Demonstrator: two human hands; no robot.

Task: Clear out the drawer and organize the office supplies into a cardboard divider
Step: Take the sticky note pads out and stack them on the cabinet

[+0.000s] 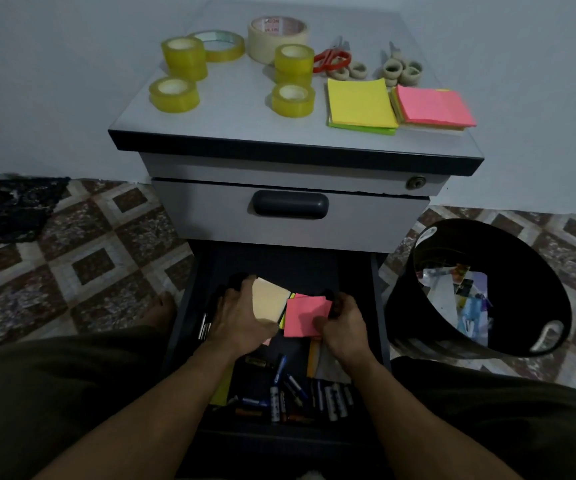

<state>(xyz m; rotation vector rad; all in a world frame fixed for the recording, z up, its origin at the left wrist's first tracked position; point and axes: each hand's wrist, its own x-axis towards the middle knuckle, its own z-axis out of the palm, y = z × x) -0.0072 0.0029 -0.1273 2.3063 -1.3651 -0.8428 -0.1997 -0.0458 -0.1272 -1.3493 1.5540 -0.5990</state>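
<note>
On tiled floor (99, 244), cabinet (210, 220) beside black bin (399, 306).

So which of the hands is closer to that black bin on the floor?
The right. The right hand, gripping pink sticky notes in the drawer, sits just left of the bin; the left hand, holding a beige pad, is farther left.
</note>
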